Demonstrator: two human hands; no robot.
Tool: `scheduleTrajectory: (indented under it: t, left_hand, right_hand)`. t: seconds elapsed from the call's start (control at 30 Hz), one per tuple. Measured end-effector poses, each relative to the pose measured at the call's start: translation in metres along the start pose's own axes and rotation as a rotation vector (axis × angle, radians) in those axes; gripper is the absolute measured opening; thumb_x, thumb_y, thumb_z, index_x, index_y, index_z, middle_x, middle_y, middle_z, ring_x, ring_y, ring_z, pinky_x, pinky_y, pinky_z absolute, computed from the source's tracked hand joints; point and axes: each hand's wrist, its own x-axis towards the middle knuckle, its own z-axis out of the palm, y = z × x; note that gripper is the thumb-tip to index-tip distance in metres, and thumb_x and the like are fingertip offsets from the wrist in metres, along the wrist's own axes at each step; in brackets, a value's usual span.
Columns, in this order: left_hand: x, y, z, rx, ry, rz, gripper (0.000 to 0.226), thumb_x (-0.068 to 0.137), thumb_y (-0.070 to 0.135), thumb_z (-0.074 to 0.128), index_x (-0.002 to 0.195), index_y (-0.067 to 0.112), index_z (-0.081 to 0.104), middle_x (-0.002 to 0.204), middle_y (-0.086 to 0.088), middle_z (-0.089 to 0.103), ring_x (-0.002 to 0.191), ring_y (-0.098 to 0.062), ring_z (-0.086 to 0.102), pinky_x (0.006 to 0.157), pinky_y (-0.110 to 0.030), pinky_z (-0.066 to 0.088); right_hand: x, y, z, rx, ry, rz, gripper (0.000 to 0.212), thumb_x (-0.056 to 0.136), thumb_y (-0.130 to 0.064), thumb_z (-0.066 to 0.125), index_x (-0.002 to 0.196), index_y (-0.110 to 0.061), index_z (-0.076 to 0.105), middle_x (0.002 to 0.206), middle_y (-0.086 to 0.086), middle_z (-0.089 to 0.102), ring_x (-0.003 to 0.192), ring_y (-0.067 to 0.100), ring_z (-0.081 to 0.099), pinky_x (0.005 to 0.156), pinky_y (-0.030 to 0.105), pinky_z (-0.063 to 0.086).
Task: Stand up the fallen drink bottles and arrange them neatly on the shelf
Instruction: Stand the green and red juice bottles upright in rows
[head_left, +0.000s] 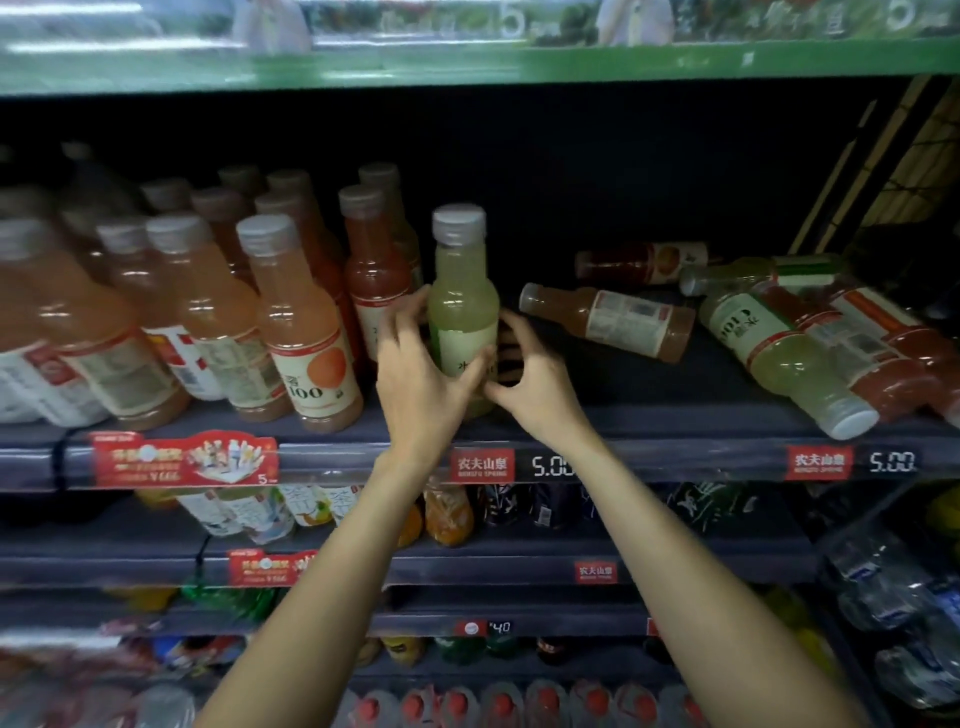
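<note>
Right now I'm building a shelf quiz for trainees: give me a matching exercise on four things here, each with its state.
Things:
1. pale green bottle
2. orange bottle
3. left hand
4. price tag

States:
A. lying on its side
B. fixed to the shelf edge
C. standing upright between both hands
D. gripping a bottle's label

Pairs: 1-C, 2-A, 3-D, 4-B

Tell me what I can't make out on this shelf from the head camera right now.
- Green bottle: label and base hidden by the left hand and right hand.
- Right hand: whether the fingers actually grip the bottle is unclear.
- Fallen bottles at right: overlapping pile, exact count unclear.
- Upright orange bottles at far left: blurred, labels unreadable.
- Shelf back: too dark.
</note>
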Motion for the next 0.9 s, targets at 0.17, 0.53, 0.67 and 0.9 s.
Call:
scheduleTrajectory:
  t: [0.17, 0.53, 0.67, 0.9]
  left_hand:
    - [0.000, -0.017, -0.017, 0.214, 0.107, 0.141, 0.069, 0.076, 0.020, 0.078, 0.133, -0.001, 0.046, 0.128, -0.023, 0.049, 0.120, -0.028, 0.042, 0.103, -0.012, 0.024]
    - [-0.006, -0.035, -0.019, 0.510, 0.207, 0.339, 0.054, 0.087, 0.011, 0.068, 0.136, 0.000, 0.049, 0.138, -0.022, 0.049, 0.121, -0.032, 0.041, 0.104, -0.038, 0.033]
    - [-0.017, -0.024, -0.012, 0.456, 0.163, 0.424, 0.045, 0.084, 0.010, 0.067, 0.128, 0.013, 0.054, 0.127, -0.017, 0.058, 0.116, -0.029, 0.043, 0.096, -0.038, 0.036]
    - [-0.016, 0.016, 0.014, 0.265, -0.241, 0.339, 0.031, 0.092, 0.029, 0.053, 0.109, 0.009, 0.067, 0.107, -0.011, 0.066, 0.100, -0.031, 0.057, 0.081, -0.039, 0.049]
  right_hand:
    - [0.005, -0.006, 0.024, 0.071, -0.053, -0.026, 0.062, 0.081, -0.011, 0.073, 0.134, -0.016, 0.042, 0.120, 0.003, 0.060, 0.102, 0.005, 0.056, 0.078, 0.009, 0.048]
    - [0.004, -0.015, 0.018, -0.281, -0.096, -0.204, 0.056, 0.090, -0.013, 0.062, 0.141, -0.013, 0.042, 0.145, 0.005, 0.038, 0.130, 0.017, 0.042, 0.106, 0.022, 0.034]
    - [-0.002, -0.001, -0.030, -0.613, 0.046, -0.308, 0.047, 0.087, -0.014, 0.063, 0.132, -0.014, 0.053, 0.135, 0.006, 0.050, 0.125, 0.024, 0.044, 0.103, 0.033, 0.038]
    - [0.019, 0.021, -0.095, -0.936, -0.140, 0.187, 0.074, 0.084, -0.058, 0.055, 0.146, -0.027, 0.029, 0.146, 0.008, 0.039, 0.135, 0.035, 0.031, 0.110, 0.055, 0.015]
